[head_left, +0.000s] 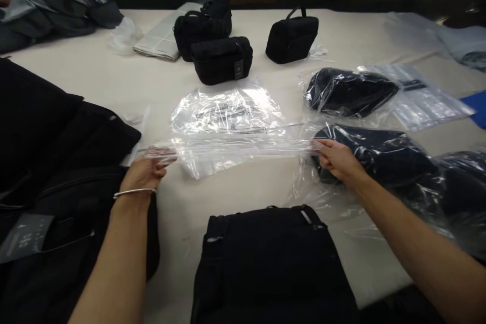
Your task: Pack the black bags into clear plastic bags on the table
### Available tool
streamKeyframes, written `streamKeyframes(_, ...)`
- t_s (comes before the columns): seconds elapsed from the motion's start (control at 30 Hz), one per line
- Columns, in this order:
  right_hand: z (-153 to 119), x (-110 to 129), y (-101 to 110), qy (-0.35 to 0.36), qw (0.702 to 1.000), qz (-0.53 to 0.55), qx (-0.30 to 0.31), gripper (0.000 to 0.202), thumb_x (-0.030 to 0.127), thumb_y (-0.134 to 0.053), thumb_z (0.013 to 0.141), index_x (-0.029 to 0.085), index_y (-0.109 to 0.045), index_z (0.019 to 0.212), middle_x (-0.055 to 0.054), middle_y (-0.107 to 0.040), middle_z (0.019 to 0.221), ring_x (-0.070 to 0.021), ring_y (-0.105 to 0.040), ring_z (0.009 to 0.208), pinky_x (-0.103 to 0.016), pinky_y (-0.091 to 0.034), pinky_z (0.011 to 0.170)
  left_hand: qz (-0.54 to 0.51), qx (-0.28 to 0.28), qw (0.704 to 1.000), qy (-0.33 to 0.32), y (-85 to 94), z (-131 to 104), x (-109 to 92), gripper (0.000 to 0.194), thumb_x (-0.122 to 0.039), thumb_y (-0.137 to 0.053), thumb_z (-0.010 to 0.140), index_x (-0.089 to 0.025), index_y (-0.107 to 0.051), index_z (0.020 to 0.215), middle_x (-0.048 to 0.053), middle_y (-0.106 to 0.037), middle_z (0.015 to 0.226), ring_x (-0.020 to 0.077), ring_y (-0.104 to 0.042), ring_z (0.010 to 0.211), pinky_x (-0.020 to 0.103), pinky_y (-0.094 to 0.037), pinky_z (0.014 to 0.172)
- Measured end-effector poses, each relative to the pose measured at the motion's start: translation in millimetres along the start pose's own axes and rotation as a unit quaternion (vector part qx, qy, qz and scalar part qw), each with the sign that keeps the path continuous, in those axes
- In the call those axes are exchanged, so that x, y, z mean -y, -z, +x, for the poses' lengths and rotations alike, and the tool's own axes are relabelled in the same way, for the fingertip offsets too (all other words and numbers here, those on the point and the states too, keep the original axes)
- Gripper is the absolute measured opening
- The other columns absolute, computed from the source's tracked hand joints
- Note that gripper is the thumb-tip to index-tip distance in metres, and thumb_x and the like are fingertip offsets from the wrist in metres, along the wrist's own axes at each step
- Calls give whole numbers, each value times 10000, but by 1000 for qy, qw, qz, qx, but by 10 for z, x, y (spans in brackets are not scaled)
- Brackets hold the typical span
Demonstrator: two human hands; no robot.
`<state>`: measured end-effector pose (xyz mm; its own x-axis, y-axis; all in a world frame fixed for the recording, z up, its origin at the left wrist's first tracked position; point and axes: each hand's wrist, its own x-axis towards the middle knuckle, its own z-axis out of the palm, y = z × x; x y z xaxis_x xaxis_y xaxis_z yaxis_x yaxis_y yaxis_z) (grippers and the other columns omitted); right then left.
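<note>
A clear plastic bag (pixel 243 146) is stretched sideways between my two hands, its edge gathered into a band. My left hand (pixel 149 166), with a bracelet on the wrist, pinches its left end beside the black bags. Its right end is pinched in my right hand (pixel 336 158), next to a dark item wrapped in plastic (pixel 379 154). Beneath and behind the band lies a printed plastic bag (pixel 231 109). Nearest to me, between my forearms, is a large black bag (pixel 269 263).
Black bags with a grey tag (pixel 26 238) fill the left side. Small black pouches (pixel 222 59) and another black pouch (pixel 292 38) stand at the back of the table (pixel 94 71). More wrapped dark items (pixel 349 92) lie right, near a blue piece (pixel 478 107).
</note>
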<state>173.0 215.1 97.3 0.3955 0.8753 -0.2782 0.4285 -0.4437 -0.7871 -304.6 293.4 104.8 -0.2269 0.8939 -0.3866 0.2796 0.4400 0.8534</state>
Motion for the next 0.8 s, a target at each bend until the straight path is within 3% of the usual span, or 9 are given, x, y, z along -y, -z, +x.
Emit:
streamKeyframes(0.03, -31, 7, 62, -36, 990, 139, 16, 193, 232, -604, 803, 200, -623, 992, -1, -671, 781, -29, -320, 366, -159, -261, 335, -32, 10, 999, -3, -17, 2, -36, 291, -159, -278, 907, -76, -552, 851, -1, -637, 833, 79, -637, 788, 84, -291, 522)
streamKeyframes(0.1, -137, -31, 123, -95, 930, 351, 50, 294, 133, -651, 707, 220, -628, 987, 8, -686, 856, -13, -360, 385, -124, -311, 337, -77, 22, 997, -4, -86, -26, -13, 234, -99, -271, 894, -103, -496, 829, -20, -623, 828, 69, -634, 826, 86, -321, 584)
streamKeyframes(0.17, -300, -162, 73, -126, 901, 411, 52, 284, 143, -686, 680, 222, -622, 944, 7, -690, 865, -47, -525, 495, -152, -476, 450, -97, 3, 995, -17, -201, -105, 150, 156, -153, -317, 892, -153, -438, 795, -41, -592, 764, 73, -627, 785, 148, -442, 652)
streamKeyframes(0.27, -598, -499, -165, -132, 934, 332, 9, 316, 322, -793, 607, 224, -561, 797, 16, -667, 750, -157, -660, 703, -307, -586, 683, -60, 1, 997, -40, -408, -332, 557, 164, -337, -484, 829, -197, -440, 758, -53, -568, 659, 123, -616, 673, 297, -555, 722)
streamKeyframes(0.37, -879, -831, -389, -130, 972, 193, -17, 403, 419, -818, 532, 227, -479, 638, 46, -586, 574, -172, -617, 599, -291, -529, 609, 35, 54, 997, -40, -546, -642, 912, 277, -451, -591, 751, -201, -532, 646, -17, -575, 560, 185, -597, 593, 342, -544, 678)
streamKeyframes(0.53, -1245, -939, -471, -92, 993, -68, 2, 351, 549, -553, 752, 237, -513, 597, 24, -541, 516, -171, -522, 538, -275, -434, 545, 171, 127, 975, -65, -542, -1061, 1112, 264, -481, -572, 746, -246, -627, 639, 42, -699, 685, 260, -645, 747, 362, -501, 798)
streamKeyframes(0.63, -1462, -857, -491, -76, 995, -11, 64, 399, 573, -462, 799, 224, -552, 628, -21, -631, 631, -219, -583, 654, -307, -481, 619, 214, 205, 953, -63, -509, -1196, 1154, 362, -531, -446, 829, -242, -658, 786, 66, -750, 854, 276, -671, 862, 358, -504, 847)
streamKeyframes(0.73, -1645, -833, -515, -69, 989, 50, 117, 425, 600, -498, 783, 213, -569, 624, -35, -675, 686, -241, -597, 668, -336, -510, 631, 219, 262, 940, -16, -469, -1302, 1162, 546, -560, -258, 912, -205, -648, 768, 64, -734, 782, 259, -675, 807, 340, -537, 787)
streamKeyframes(0.8, -1708, -857, -500, -63, 990, 32, 120, 428, 596, -506, 799, 212, -599, 634, -38, -693, 708, -250, -618, 685, -337, -519, 642, 244, 266, 933, -13, -422, -1377, 1114, 578, -555, -235, 927, -205, -652, 732, 52, -715, 708, 249, -676, 750, 330, -552, 754)
